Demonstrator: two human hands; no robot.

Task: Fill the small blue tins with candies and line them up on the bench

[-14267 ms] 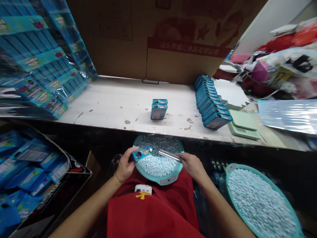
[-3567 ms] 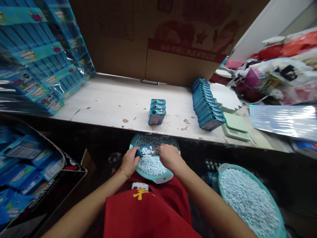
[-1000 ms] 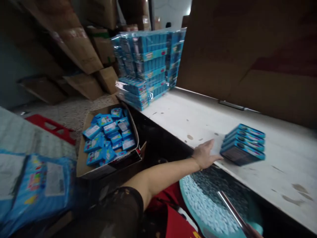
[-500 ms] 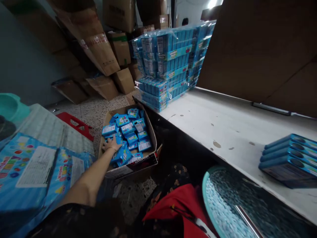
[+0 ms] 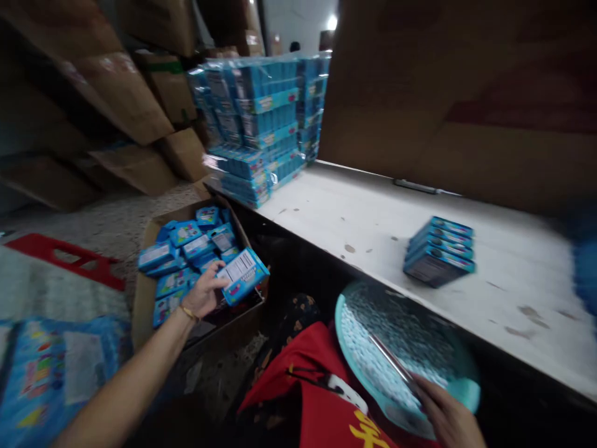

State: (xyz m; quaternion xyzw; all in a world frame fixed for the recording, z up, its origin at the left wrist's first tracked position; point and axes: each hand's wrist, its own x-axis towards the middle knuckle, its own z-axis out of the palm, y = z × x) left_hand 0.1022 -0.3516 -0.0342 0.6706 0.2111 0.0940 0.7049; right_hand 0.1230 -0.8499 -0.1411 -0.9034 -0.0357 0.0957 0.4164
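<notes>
My left hand (image 5: 204,292) grips a small blue box (image 5: 243,276) with a white label panel, raised over the front edge of the open carton (image 5: 138,292). Inside that carton lie many similar blue boxes (image 5: 186,233), jumbled together. At lower right my right hand (image 5: 445,407), somewhat blurred, is closed around a metal handle (image 5: 392,358). The handle's far end reaches over a teal basin (image 5: 342,330) full of small, pale, pellet-like pieces; what the handle belongs to cannot be seen.
On the white tabletop (image 5: 326,211) stand a short row of blue boxes (image 5: 438,252) and a plastic-wrapped stack of blue packs (image 5: 265,118). A brown cardboard panel (image 5: 396,81) rises behind. Printed blue bags (image 5: 60,373) and a red plastic piece (image 5: 69,252) lie at left; cartons (image 5: 121,93) fill the back.
My left hand has lifted a blue box out of the carton and moved right. My right hand has come into view on the metal handle. The view has turned right.
</notes>
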